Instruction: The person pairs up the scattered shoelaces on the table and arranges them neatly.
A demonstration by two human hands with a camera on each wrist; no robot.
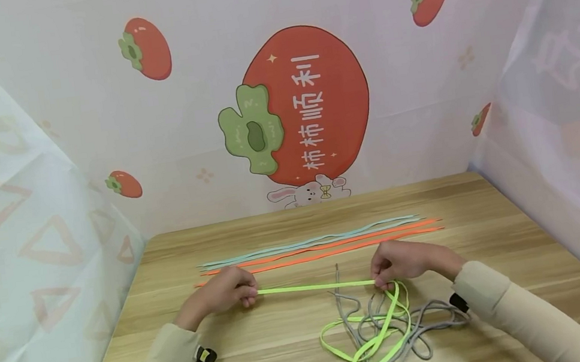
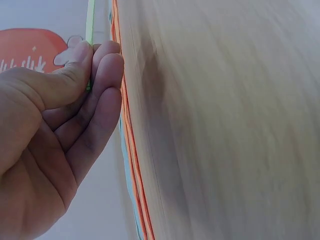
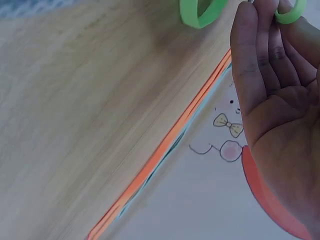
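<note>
One lime lace [image 1: 314, 287]: we see left fingers [image 1: 249, 292] and right fingers [image 1: 382, 279] pinching it, taut between.
Grey tangle [image 1: 421, 329]: near right fingers.
Orange laces [image 1: 305, 260]: beyond left fingers.

Cloth lace [image 1: 314, 287], smooth wood-grained table [image 1: 267, 347]

Neon-green flat lace [image 1: 314, 287]: 1 span taut, rest loosely looped.
</note>
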